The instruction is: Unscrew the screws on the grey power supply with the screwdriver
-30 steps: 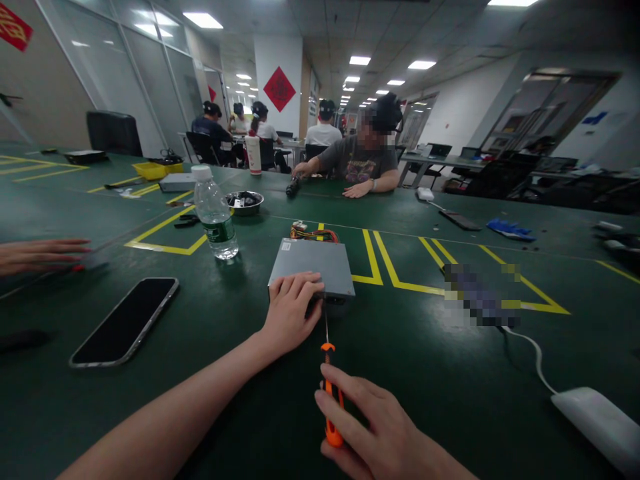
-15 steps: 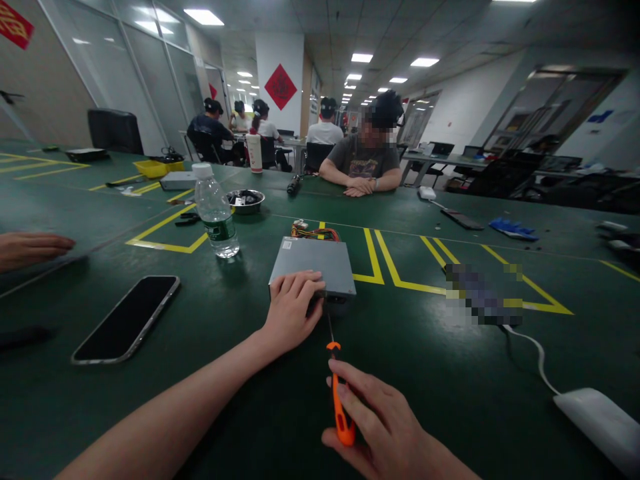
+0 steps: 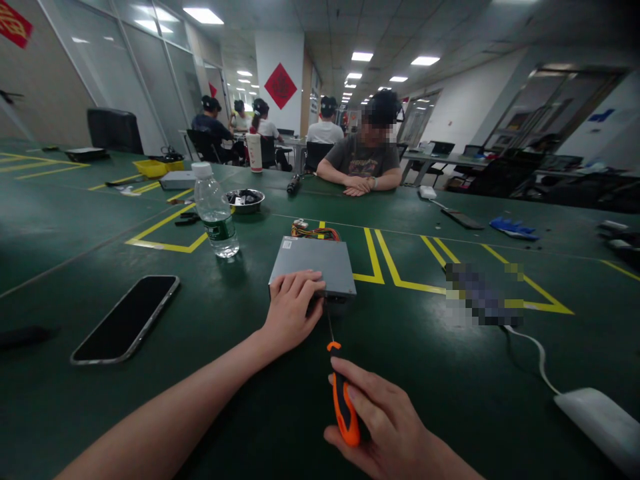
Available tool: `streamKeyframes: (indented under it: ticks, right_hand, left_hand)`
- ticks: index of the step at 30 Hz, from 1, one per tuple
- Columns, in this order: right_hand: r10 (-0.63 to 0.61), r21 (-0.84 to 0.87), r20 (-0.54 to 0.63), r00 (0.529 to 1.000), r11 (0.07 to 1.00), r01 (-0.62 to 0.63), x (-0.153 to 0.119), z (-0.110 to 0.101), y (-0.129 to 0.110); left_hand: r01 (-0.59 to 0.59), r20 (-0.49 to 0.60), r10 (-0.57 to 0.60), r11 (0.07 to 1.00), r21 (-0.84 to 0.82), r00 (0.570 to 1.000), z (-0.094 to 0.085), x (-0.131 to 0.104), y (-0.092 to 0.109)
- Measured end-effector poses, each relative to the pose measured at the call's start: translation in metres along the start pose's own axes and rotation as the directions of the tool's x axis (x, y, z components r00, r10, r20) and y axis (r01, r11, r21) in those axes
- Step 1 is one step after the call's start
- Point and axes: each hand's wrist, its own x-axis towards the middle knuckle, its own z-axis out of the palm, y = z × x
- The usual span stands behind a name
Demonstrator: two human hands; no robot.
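Observation:
A grey computer power supply (image 3: 320, 260) lies flat on the green table, its bundle of coloured cables (image 3: 320, 231) at the far side. My left hand (image 3: 296, 307) grips its near left part, fingers over the top and thumb down at the front face. In my right hand (image 3: 383, 417) is a screwdriver with an orange and black handle (image 3: 346, 413), closed between thumb and fingers. The screwdriver's thin shaft points away from me to the front face of the power supply, near my left thumb. Its tip is too small to make out there.
Left of the power supply stands a water bottle (image 3: 216, 213), with a phone (image 3: 127, 320) nearer me. A metal bowl (image 3: 245, 200) of small parts sits behind the bottle. To the right are a white mouse-shaped device (image 3: 597, 423) with a cable and a blue glove (image 3: 514, 228). A person (image 3: 363, 157) sits opposite.
The screwdriver handle has turned about its axis in my right hand, now showing its black side. My left hand and the power supply stay put. Another person's hand has left the left edge.

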Motion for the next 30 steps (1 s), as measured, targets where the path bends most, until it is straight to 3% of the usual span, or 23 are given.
streamKeyframes:
  ticks: [3,10,13,23,26,30]
  right_hand:
    - [0.018,0.004,0.003,1.000,1.000,-0.018,-0.001,-0.001,0.001]
    - [-0.064,-0.025,0.035,0.997,0.998,0.065,-0.020,-0.012,0.007]
    - [-0.073,-0.075,-0.014,0.997,0.995,0.071,-0.022,-0.020,0.010]
    - [-0.053,-0.089,-0.092,0.994,0.995,0.045,-0.013,-0.029,0.015]
    - [-0.051,-0.090,-0.085,0.995,0.995,0.043,-0.012,-0.031,0.016]
    - [-0.046,-0.107,-0.106,0.993,0.994,0.034,-0.011,-0.033,0.017]
  left_hand:
    - [-0.004,-0.005,0.004,1.000,0.000,1.000,0.000,0.000,0.000]
    - [-0.013,0.012,0.013,1.000,-0.001,1.000,-0.002,0.000,0.000]
    - [-0.025,0.001,0.025,1.000,-0.003,1.000,-0.001,0.000,-0.002]
    - [-0.228,-0.239,0.171,0.945,-0.233,0.956,-0.009,-0.008,0.004]
    - [-0.249,-0.228,0.183,0.919,-0.305,0.956,-0.014,-0.009,0.010]
    - [-0.232,-0.126,0.196,0.858,-0.458,0.972,-0.016,-0.010,0.017]
